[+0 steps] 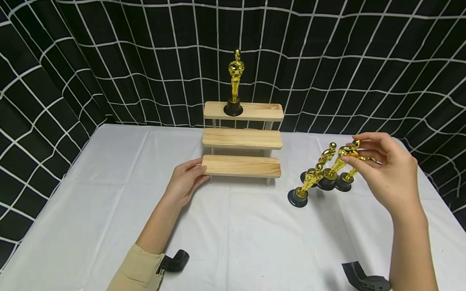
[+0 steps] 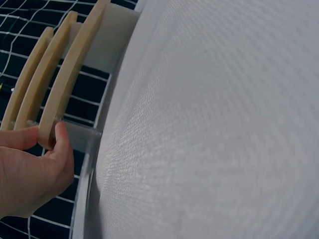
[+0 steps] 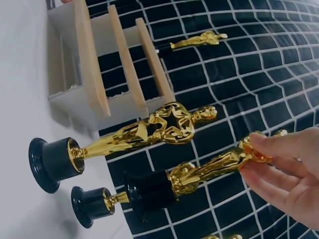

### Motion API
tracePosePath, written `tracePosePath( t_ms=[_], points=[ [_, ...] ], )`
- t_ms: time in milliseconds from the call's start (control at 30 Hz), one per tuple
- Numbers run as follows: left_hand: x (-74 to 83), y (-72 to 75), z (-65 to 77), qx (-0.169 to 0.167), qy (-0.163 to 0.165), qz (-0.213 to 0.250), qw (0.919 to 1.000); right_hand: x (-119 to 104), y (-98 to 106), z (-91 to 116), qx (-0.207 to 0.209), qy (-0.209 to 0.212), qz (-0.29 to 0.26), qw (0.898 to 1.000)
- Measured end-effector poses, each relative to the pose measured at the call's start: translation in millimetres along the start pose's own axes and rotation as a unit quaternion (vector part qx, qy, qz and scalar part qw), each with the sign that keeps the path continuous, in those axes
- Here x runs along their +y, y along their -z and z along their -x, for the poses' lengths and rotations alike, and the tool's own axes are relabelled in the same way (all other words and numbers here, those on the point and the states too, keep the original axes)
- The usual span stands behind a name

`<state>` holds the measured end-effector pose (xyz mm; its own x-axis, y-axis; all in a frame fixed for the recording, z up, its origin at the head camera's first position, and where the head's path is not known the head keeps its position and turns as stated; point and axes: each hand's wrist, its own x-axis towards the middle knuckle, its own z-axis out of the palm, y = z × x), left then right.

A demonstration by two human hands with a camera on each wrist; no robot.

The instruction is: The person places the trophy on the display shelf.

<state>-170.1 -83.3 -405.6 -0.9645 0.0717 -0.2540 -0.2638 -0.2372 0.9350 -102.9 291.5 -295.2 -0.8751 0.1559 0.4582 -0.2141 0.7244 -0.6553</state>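
My left hand point(image 1: 185, 180) grips the left end of the lowest board of a three-tier wooden display stand point(image 1: 242, 166); in the left wrist view, thumb and fingers hold the board's end point(image 2: 50, 134). Over on the right, my right hand point(image 1: 391, 171) pinches a gold trophy statuette point(image 3: 219, 167) by its upper body, its black base pointing down. Close around it stand other gold statuettes on black bases, among them a nearer one point(image 1: 312, 177) with a star on its front in the right wrist view. The held statuette partly hides one behind it.
Another gold statuette point(image 1: 236, 76) stands upright on the top board, left of its middle. A white cloth point(image 1: 255, 238) covers the table. Black fabric with a white grid point(image 1: 174, 60) hangs behind and along the sides.
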Motion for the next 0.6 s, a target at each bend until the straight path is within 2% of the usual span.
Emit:
tracePosePath(
  t_ms=[333, 600],
  points=[
    [-0.4, -0.2, -3.1, 0.002, 0.007, -0.002, 1.0, -8.4, 9.1, -11.4, -0.043, 0.014, 0.024, 0.999],
    [0.0, -0.9, -1.5, 0.003, 0.006, -0.004, 1.0, -17.5, 10.2, -28.5, -0.079, 0.032, 0.018, 0.996]
  ],
)
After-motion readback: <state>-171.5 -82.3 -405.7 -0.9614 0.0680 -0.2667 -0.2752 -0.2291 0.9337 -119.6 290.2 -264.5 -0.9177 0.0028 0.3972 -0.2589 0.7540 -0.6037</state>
